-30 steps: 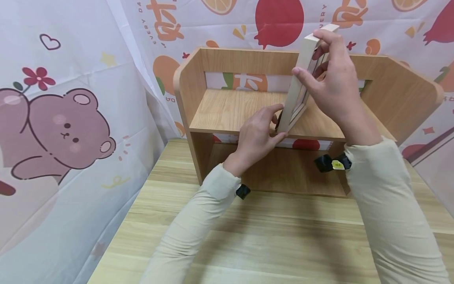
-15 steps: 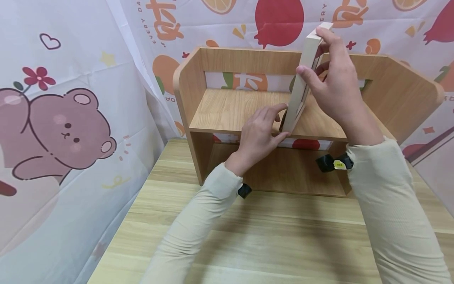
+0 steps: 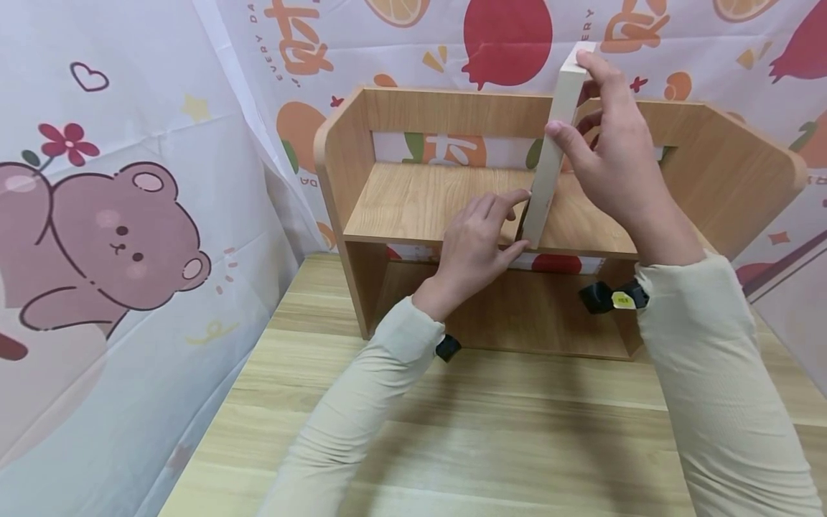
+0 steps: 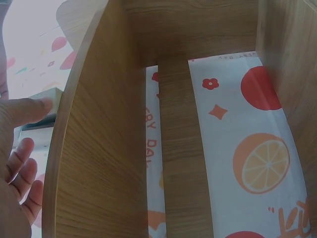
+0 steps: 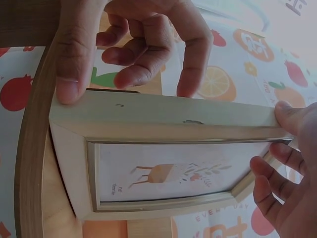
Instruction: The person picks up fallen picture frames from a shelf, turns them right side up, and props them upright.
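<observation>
A cream picture frame (image 3: pixel 552 154) stands upright on the upper board of a small wooden shelf (image 3: pixel 420 205), its narrow side facing me. Its glazed front, with a drawing of an animal, shows in the right wrist view, where the frame (image 5: pixel 148 111) lies sideways. My right hand (image 3: pixel 614 143) grips the upper part, thumb on the near side and fingers over the top and far side. Low on the frame, my left hand (image 3: pixel 478 237) holds the near bottom corner between thumb and forefinger. In the left wrist view the left thumb (image 4: pixel 29 111) presses on the frame's end.
The shelf has tall side panels (image 3: pixel 723 169) and a lower compartment (image 3: pixel 517 309). It stands on a light wooden table (image 3: pixel 491 431) against a fruit-print cloth (image 3: pixel 420 43). At left hangs a bear-print cloth (image 3: pixel 129 237).
The frame's foot has shifted slightly right and the frame has turned, so its front face has gone out of the head view. Both hands have moved along with it, keeping hold.
</observation>
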